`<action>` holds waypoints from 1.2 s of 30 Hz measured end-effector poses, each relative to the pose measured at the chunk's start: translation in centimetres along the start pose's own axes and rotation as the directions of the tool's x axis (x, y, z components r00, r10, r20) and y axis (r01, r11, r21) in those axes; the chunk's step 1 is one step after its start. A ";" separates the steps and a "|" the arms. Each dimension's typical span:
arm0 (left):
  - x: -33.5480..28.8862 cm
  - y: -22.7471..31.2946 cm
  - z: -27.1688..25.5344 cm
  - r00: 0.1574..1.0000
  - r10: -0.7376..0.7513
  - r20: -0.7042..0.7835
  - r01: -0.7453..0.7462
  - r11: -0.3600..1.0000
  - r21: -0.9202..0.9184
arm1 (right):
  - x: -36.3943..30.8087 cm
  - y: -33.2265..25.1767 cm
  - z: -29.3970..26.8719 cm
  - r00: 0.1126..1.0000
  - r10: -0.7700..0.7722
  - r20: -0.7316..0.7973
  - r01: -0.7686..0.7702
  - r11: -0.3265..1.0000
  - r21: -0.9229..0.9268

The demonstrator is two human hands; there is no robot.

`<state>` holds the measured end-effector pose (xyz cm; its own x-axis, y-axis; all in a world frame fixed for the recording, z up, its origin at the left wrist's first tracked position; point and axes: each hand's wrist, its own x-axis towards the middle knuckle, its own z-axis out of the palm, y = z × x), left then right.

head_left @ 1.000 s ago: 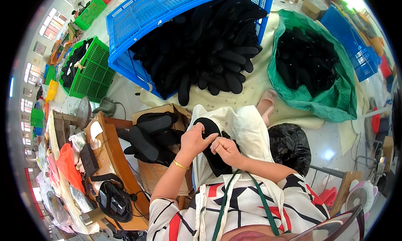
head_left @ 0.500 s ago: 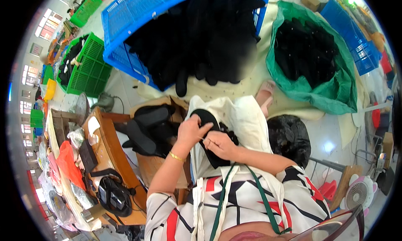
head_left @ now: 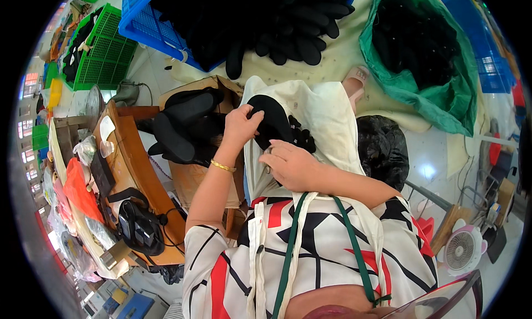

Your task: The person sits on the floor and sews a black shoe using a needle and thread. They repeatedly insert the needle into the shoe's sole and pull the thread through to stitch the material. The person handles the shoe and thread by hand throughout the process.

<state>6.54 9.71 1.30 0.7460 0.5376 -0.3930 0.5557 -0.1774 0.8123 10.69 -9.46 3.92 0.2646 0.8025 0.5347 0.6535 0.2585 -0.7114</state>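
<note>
Lying on your lap, over the white cloth [head_left: 330, 128]: one black fabric piece [head_left: 272, 119], probably light, soft and bendable; best held by its rim. Left hand [head_left: 240, 128]: thumb and fingers closed at its left edge. Right hand [head_left: 295, 166]: half-curled by its near end; whether it grips anything, you cannot tell. Beside: cardboard box [head_left: 191, 180], elongated black pieces [head_left: 176, 133]. Beyond: blue crate [head_left: 143, 15], green bag [head_left: 461, 106].

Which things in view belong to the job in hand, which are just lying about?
Likely the job:
- long black fabric piece, held by the left hand, right hand close by
- white cloth beneath it
- black sole-shaped pieces at the brown cardboard box

Apparently lying about:
- pale pink shoe
- pink-and-white fan
- orange-red plastic bag
</note>
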 end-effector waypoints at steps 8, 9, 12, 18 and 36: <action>0.6 1.5 -1.1 0.995 0.029 0.097 -0.044 0.987 0.155 | 2.6 -3.2 -6.4 0.928 0.367 0.072 -0.370 0.872 0.320; 0.7 1.3 -1.1 0.994 0.035 0.103 -0.049 0.989 0.142 | 2.3 -2.3 -6.0 0.874 0.477 0.092 -0.466 0.772 0.432; 0.5 0.8 -0.6 0.995 -0.084 0.055 0.084 0.996 0.004 | 2.4 1.5 -4.2 0.593 0.753 0.285 -0.679 0.277 0.680; 0.0 0.3 -0.3 0.991 -0.127 0.037 0.131 0.984 -0.125 | 2.5 5.1 -1.4 0.466 0.807 0.362 -0.870 0.344 0.354; 0.4 -0.5 -0.5 0.984 -0.152 0.091 0.166 0.970 -0.177 | 1.9 7.1 0.8 0.629 0.744 0.226 -0.775 0.622 0.111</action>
<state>6.37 10.38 0.96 0.6835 0.4808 -0.5492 0.5978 0.0631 0.7992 15.25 -5.67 -0.51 0.4922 0.8185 -0.2962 0.1223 -0.4020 -0.9074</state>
